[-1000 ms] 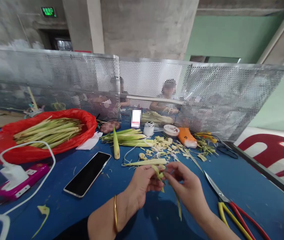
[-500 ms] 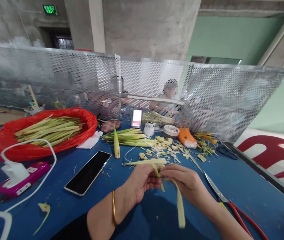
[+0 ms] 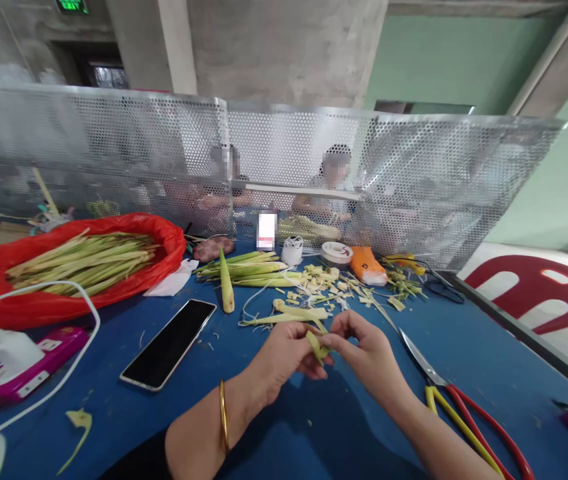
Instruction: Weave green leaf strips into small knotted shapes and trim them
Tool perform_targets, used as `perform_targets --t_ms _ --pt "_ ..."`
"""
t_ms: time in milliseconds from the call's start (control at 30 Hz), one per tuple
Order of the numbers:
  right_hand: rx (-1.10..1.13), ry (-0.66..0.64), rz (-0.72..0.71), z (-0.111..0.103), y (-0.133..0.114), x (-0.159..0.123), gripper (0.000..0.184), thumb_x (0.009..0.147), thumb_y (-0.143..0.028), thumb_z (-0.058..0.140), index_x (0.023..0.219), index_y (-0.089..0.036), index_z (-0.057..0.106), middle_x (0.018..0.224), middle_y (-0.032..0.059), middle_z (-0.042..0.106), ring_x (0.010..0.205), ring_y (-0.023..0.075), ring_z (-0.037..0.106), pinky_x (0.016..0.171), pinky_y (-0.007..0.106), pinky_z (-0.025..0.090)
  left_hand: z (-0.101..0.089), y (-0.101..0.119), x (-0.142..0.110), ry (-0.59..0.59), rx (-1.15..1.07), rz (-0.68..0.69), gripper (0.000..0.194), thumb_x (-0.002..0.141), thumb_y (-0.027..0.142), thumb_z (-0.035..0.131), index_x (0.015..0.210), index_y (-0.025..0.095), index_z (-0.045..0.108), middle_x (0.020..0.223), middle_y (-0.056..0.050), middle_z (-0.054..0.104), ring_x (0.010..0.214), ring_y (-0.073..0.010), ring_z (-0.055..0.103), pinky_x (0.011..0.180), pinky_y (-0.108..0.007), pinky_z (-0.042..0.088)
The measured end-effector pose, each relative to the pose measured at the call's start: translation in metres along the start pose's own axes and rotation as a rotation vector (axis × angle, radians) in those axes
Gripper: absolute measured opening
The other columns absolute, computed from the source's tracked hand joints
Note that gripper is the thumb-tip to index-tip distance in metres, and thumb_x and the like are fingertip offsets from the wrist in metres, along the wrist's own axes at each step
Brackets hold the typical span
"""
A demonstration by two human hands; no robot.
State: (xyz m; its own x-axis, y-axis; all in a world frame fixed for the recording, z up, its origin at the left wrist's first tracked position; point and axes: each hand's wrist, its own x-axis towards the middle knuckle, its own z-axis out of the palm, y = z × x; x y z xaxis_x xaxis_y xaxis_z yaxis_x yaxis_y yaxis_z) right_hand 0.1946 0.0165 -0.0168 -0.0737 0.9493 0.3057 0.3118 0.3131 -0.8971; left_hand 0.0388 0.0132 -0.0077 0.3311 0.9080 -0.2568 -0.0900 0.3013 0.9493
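A pale green leaf strip [image 3: 317, 348], folded or looped, is held between both hands over the blue table. My left hand [image 3: 291, 350], with a gold bangle at the wrist, is closed on it from the left. From the right, my right hand [image 3: 361, 347] pinches the strip between thumb and fingertips. Just beyond the hands lie some peeled pale stalks [image 3: 299, 315] with thin white string. Scissors [image 3: 439, 383] with red handles rest open to the right of my right hand, with a yellow-handled tool partly under them.
A phone [image 3: 170, 343] lies left of my arms. Farther left are a red bag [image 3: 129, 280] of long leaves and a purple power strip [image 3: 34, 367]. Green stalks [image 3: 244, 270], scraps [image 3: 327, 280], a tape roll [image 3: 337, 253] and an orange packet [image 3: 367, 265] line the perforated metal screen [image 3: 414, 180].
The strip's long end, which hung below my right hand, no longer hangs there. My right hand has lifted and now pinches the strip close to the left fingers. The view has shifted slightly.
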Motion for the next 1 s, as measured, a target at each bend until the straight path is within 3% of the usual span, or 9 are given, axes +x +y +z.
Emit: perform_targets --t_ms 133,300,533,733,867,1000 --pt "-0.032 -0.021 0.111 0.0 0.012 0.003 0.033 0.074 -0.045 0.065 0.058 -0.02 0.05 0.053 -0.0041 0.048 0.055 0.0122 0.04 0.053 0.025 0.033 -0.003 0.004 -0.001 -0.059 0.026 0.018 0.028 0.068 0.04 0.069 0.075 0.013 0.066 0.07 -0.004 0.069 0.05 -0.0095 0.06 0.056 -0.023 0.049" --pt "0.118 -0.153 0.256 0.001 0.009 0.004 0.043 0.073 -0.057 0.064 0.062 -0.016 0.065 0.06 0.0025 0.062 0.062 0.0158 0.051 0.062 0.029 0.039 -0.005 0.007 0.0 -0.066 0.097 0.038 0.028 0.072 0.04 0.066 0.077 0.012 0.068 0.067 -0.004 0.067 0.046 -0.0082 0.056 0.053 -0.022 0.047" --pt "0.612 -0.176 0.354 0.006 0.002 -0.004 0.026 0.066 -0.037 0.079 0.072 -0.015 0.066 0.069 0.0022 0.065 0.061 0.0135 0.055 0.062 0.027 0.043 -0.004 0.006 -0.002 -0.113 0.118 0.01 0.032 0.075 0.043 0.067 0.083 0.012 0.071 0.065 -0.003 0.066 0.046 -0.0065 0.054 0.052 -0.02 0.045" --pt "0.521 0.038 0.326 0.012 0.003 -0.005 0.032 0.063 -0.039 0.082 0.067 -0.018 0.057 0.062 -0.0025 0.057 0.057 0.0119 0.05 0.056 0.026 0.04 -0.008 0.007 -0.001 -0.089 -0.039 -0.121 0.028 0.069 0.032 0.073 0.09 0.013 0.07 0.076 -0.004 0.069 0.05 -0.0064 0.055 0.057 -0.021 0.049" --pt "0.476 0.049 0.304 0.015 0.0 -0.004 0.039 0.06 -0.045 0.082 0.067 -0.019 0.053 0.059 -0.0034 0.057 0.052 0.0124 0.052 0.054 0.027 0.043 -0.015 0.003 0.003 -0.128 -0.078 -0.184 0.022 0.066 0.03 0.073 0.08 0.012 0.072 0.081 -0.006 0.07 0.054 -0.0073 0.056 0.06 -0.023 0.05" --pt "0.464 0.086 0.277 0.015 0.001 -0.003 0.04 0.06 -0.045 0.082 0.067 -0.02 0.052 0.057 -0.0044 0.056 0.051 0.0129 0.053 0.054 0.027 0.044 -0.018 0.0 0.008 -0.117 -0.053 -0.152 0.027 0.071 0.034 0.068 0.088 0.015 0.074 0.087 -0.006 0.073 0.072 -0.0122 0.063 0.073 -0.026 0.046"
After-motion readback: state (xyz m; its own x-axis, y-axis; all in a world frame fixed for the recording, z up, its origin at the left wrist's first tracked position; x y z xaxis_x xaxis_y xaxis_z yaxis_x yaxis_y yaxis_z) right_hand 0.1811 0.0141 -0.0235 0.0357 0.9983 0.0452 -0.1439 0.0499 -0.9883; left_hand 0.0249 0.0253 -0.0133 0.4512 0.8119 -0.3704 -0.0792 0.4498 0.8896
